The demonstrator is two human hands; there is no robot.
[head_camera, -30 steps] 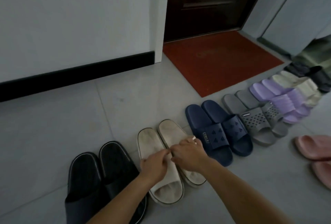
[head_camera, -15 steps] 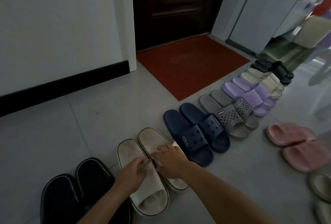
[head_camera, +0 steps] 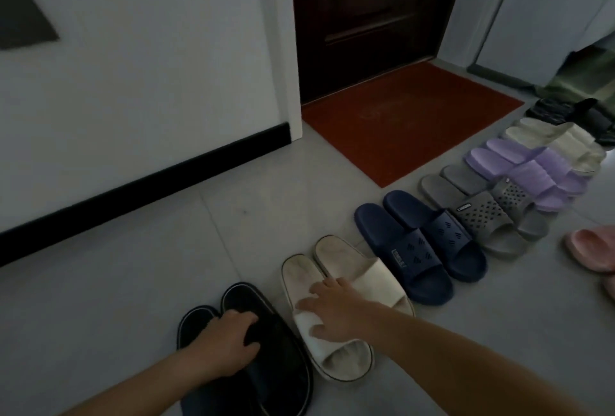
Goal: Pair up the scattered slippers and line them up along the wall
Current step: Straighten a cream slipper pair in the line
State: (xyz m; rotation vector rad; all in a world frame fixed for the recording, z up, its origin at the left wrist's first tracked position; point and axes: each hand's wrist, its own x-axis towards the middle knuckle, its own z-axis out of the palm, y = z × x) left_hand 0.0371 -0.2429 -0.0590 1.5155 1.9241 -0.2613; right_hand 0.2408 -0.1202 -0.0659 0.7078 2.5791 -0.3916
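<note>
Half a second ago both my grips met on the white pair. Now my left grip (head_camera: 228, 344) has gone over to the black pair (head_camera: 283, 369), while my right grip (head_camera: 336, 312) stays on the white pair (head_camera: 339, 261). The view has swung left too, so the pink slipper (head_camera: 592, 249) now sits cut off at the right edge.

My left grip is nearest me, fingers curled down over the strap of the right-hand black slipper and clamped on it. The two black slippers lie side by side, touching, heels toward the wall (head_camera: 133, 66). My right grip is apart, with its fingers spread and laid flat across both white straps, pinching nothing. The white slippers touch along their inner edges and lie just beside the black pair.

Beyond them the row runs away to the right on the floor (head_camera: 133, 282): the navy pair (head_camera: 416, 249), the grey pair (head_camera: 479, 216), the purple pair (head_camera: 532, 169), the beige pair (head_camera: 559, 139), and a dark pair (head_camera: 582, 112) at the far end, too dim to make out. Each pair lies just beside the next. The row is well apart from the wall and its black skirting (head_camera: 133, 189). A red mat (head_camera: 409, 129) lies before the dark door (head_camera: 366, 16).
</note>
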